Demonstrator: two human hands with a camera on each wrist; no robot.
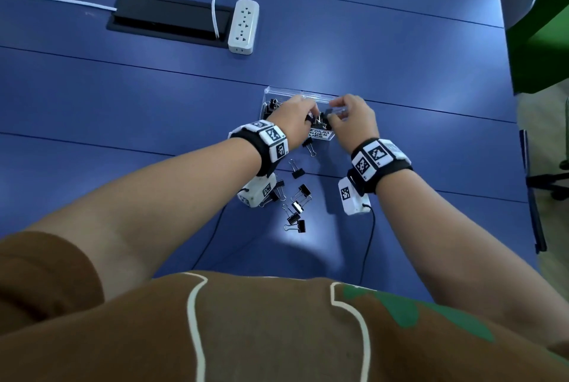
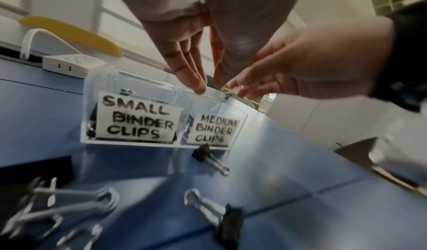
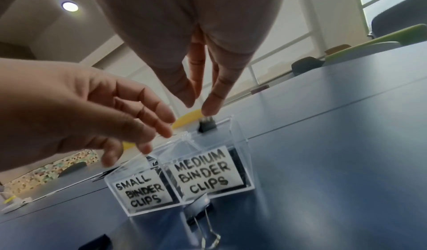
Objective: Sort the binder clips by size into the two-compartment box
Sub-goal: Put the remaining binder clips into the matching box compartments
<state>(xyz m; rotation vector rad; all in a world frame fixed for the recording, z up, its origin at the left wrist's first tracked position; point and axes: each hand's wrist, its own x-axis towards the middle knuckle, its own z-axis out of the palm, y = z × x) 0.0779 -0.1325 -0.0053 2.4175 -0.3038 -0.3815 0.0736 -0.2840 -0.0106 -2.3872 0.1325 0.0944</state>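
A clear two-compartment box (image 1: 278, 92) stands on the blue table, labelled SMALL BINDER CLIPS (image 2: 136, 119) and MEDIUM BINDER CLIPS (image 3: 204, 172). Black clips lie in both compartments. My left hand (image 2: 208, 86) hovers over the divider with straight fingers and holds nothing. Over the medium compartment my right hand (image 3: 198, 107) has thumb and finger apart. A black clip (image 3: 207, 126) sits at rim height just under that fingertip, which seems to touch its wire handles. Several loose black clips (image 1: 303, 190) lie on the table in front of the box, one (image 2: 209, 156) against its front wall.
A white power strip (image 1: 243, 26) and a black cable hatch (image 1: 166, 16) lie further back on the table. The table's right edge (image 1: 512, 123) is near the box. Thin black cables (image 1: 371, 243) run from the wrist cameras toward my body.
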